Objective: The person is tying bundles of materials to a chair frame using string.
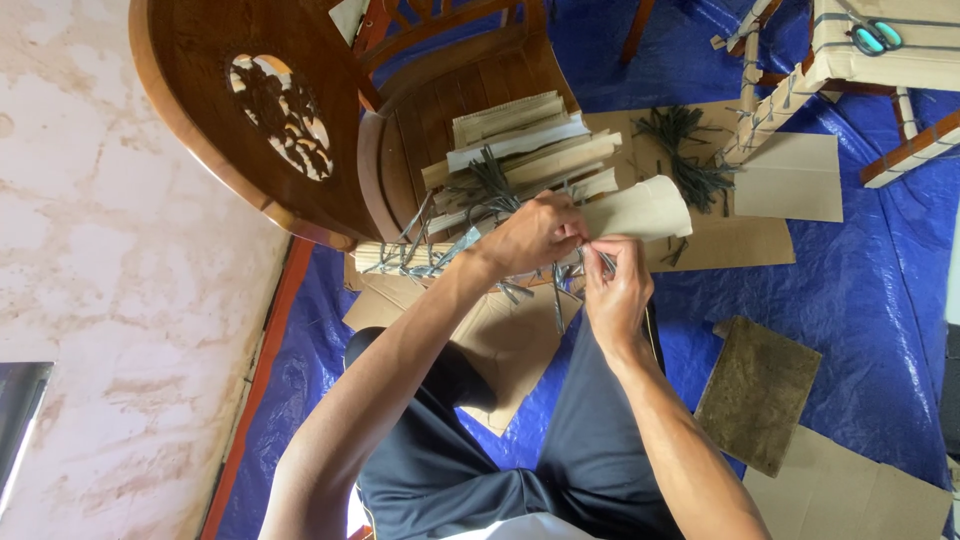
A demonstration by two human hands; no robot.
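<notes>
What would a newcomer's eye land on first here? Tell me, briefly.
Both hands meet at centre, the left hand and right hand pinching grey strap ends around a cardboard-wrapped chair part. A carved wooden chair fills the upper left, on a bright blue tarp.

Both forearms stretched forward, left hand [532, 236] curled in a closed grip; right hand [617, 290] fingertips pinched alongside
</notes>
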